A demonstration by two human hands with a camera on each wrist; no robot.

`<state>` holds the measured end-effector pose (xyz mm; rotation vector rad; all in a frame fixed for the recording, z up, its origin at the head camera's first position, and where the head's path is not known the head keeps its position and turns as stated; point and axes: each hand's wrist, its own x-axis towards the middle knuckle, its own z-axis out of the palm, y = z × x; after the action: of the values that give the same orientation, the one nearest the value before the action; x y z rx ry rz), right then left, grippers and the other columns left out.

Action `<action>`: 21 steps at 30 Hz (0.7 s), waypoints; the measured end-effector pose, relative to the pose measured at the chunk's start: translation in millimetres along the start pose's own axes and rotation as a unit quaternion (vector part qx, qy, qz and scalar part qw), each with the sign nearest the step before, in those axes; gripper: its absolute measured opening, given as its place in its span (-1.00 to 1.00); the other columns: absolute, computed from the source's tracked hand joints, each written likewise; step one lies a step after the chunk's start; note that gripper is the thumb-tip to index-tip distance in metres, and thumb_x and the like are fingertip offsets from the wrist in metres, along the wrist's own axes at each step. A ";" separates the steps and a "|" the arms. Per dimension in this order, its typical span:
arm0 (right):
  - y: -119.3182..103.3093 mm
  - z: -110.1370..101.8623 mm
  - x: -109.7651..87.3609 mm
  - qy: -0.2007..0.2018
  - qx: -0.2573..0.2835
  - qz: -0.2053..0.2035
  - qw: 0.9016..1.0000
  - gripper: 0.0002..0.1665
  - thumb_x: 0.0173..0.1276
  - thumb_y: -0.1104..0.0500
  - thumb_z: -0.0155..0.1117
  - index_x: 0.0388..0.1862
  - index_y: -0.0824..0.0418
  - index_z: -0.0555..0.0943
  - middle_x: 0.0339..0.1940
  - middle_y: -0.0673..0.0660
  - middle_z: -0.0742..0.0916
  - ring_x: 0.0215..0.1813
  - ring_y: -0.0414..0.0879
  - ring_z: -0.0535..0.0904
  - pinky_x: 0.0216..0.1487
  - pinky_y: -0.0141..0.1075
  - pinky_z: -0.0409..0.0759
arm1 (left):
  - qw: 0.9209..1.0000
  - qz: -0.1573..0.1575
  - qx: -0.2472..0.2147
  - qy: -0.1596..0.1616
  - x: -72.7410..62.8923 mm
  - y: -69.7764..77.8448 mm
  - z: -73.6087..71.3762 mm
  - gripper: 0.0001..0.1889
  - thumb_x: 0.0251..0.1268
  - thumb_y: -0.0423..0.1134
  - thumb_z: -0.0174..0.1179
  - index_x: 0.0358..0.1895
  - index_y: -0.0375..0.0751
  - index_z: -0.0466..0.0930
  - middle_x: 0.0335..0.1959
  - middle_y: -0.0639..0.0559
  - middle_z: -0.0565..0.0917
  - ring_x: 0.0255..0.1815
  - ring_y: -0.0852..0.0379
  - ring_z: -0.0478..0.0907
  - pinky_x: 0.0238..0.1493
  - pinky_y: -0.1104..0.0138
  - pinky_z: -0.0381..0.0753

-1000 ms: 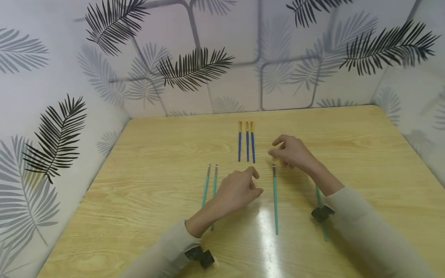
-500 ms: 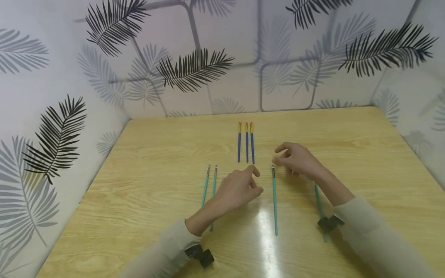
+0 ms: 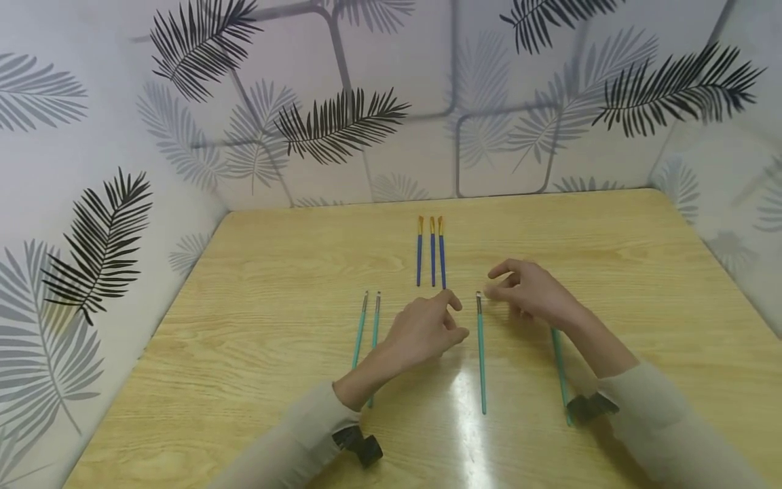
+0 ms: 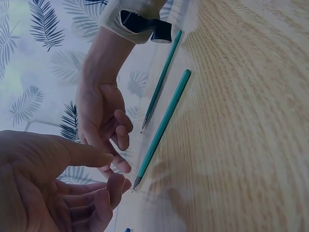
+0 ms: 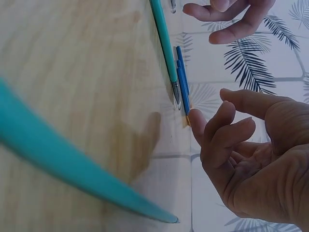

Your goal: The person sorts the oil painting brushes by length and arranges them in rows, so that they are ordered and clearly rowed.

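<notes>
My left hand [image 3: 424, 329] hovers over the table with loosely bent fingers and nothing in its grasp. Just right of its fingertips lies a teal-handled paintbrush [image 3: 481, 360], bristle end away from me. My right hand [image 3: 531, 292], also holding nothing, has its thumb tip beside that brush's bristle end. Under the right forearm runs another teal paintbrush [image 3: 559, 367], large in the right wrist view. Two more teal paintbrushes [image 3: 360, 329] lie left of the left hand, their lower parts partly covered by the forearm. The left wrist view shows both hands [image 4: 104, 108] with bent fingers above the brushes.
Three blue-handled paintbrushes [image 3: 419, 261] with golden ferrules lie side by side farther back. The wood-grain table [image 3: 263, 272] meets a leaf-patterned wall [image 3: 421, 156] behind and at the sides. Light reflects off the tabletop near the front. Both wrists wear black straps [image 3: 357, 445].
My right hand has drawn back to the right and slightly toward me, away from the blue brushes. My left hand has shifted slightly right. The brushes keep their places.
</notes>
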<state>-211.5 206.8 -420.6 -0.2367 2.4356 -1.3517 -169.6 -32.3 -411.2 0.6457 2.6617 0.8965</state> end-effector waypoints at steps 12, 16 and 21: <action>11.6 -7.4 -16.3 0.002 0.020 0.010 1.000 -0.35 0.47 0.09 0.39 0.38 0.41 0.43 -0.01 0.34 0.70 -0.50 -0.06 0.54 -0.53 -0.32 0.49 | 1.000 -0.023 -0.013 -0.008 8.9 5.7 11.9 -0.60 0.41 -0.16 0.36 0.20 -0.23 0.57 -0.25 0.00 0.82 -0.49 0.28 0.65 -0.50 0.41 0.58; 15.4 -9.5 -21.1 0.002 0.025 0.011 1.000 -0.33 0.46 0.11 0.40 0.38 0.43 0.42 0.00 0.34 0.69 -0.48 -0.05 0.52 -0.49 -0.30 0.52 | 1.000 -0.025 -0.007 -0.010 11.2 7.1 15.5 -0.60 0.40 -0.16 0.37 0.20 -0.24 0.57 -0.27 0.01 0.82 -0.49 0.28 0.64 -0.50 0.42 0.58; 20.5 -12.9 -27.1 0.004 0.026 0.022 0.999 -0.31 0.45 0.10 0.41 0.39 0.41 0.41 0.02 0.34 0.68 -0.52 -0.09 0.49 -0.51 -0.31 0.50 | 1.000 -0.026 0.001 -0.009 11.6 8.5 18.6 -0.59 0.38 -0.17 0.38 0.20 -0.25 0.57 -0.28 -0.01 0.81 -0.51 0.26 0.65 -0.53 0.42 0.58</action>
<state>-190.8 236.2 -425.8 -0.1642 2.3951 -1.3978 -170.0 -11.2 -421.5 0.5791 2.6512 0.8718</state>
